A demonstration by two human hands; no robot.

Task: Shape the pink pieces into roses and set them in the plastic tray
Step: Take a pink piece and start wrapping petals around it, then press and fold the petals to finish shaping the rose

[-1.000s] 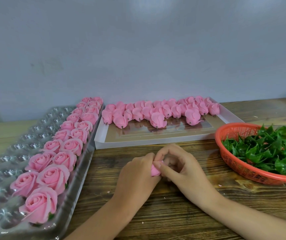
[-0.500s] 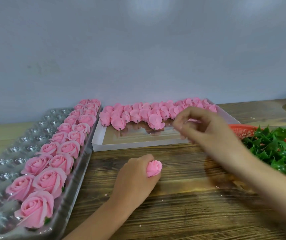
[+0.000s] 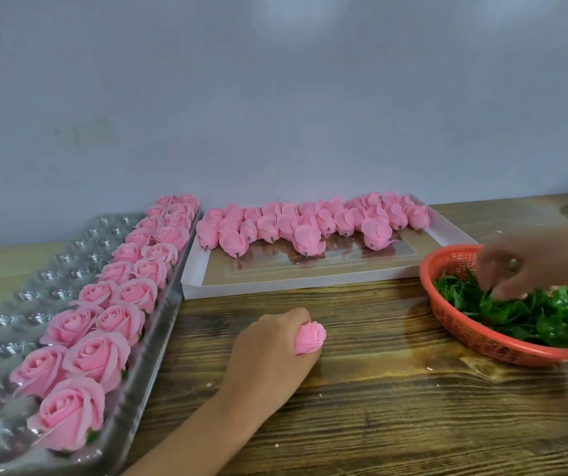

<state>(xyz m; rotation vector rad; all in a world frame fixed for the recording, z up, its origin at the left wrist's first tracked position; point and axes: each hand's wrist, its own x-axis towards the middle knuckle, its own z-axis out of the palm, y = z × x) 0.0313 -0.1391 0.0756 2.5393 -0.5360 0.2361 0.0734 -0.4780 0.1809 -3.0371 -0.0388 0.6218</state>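
Grips a tight pink bud (image 3: 310, 337) in the left hand (image 3: 268, 352), curled round its base, low over the wooden table (image 3: 378, 407) and in front of the white box (image 3: 275, 286). Reaches with the right hand (image 3: 512, 266) into the orange basket (image 3: 481, 341), down among the green leaves (image 3: 550, 314). Blurs badly there, so cannot tell whether pinching a leaf or only brushing the pile with the fingertips. Looks like the middle of one rose, past forming the bud and on to fetching a green collar for it. Leaves a long row of unshaped pink pieces (image 3: 306, 225) waiting along the far side of the box. Shows two columns of finished roses (image 3: 97, 355) down the right-hand side of the plastic tray (image 3: 35, 269), with silver cups showing to their left. Calls next for singling out one leaf from a tangled heap, bringing it across to the bud and seating it under the base without crushing the petals. Then calls for carrying the rose left to a free cup beside the filled columns and setting it upright.
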